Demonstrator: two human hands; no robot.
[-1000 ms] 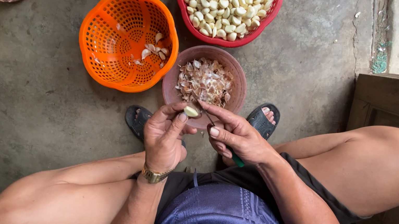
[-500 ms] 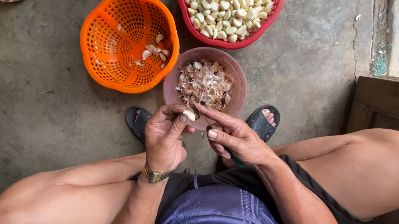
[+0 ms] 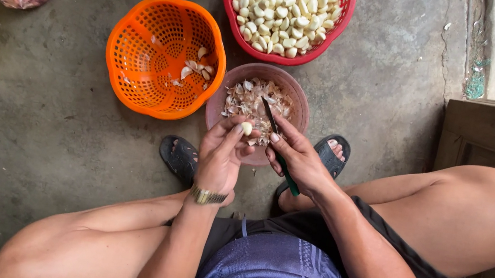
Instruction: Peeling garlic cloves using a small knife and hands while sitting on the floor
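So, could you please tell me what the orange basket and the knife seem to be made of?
Orange basket: likely moulded plastic, given its uniform bright colour and perforated lattice walls. Knife: thin dark blade, probably metal, and a green handle that looks plastic, mostly hidden in the right hand.

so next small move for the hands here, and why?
Probably drop the garlic clove into the red basket: it looks bare in the left hand, the right hand holds the knife clear, and skins fill the brown bowl.
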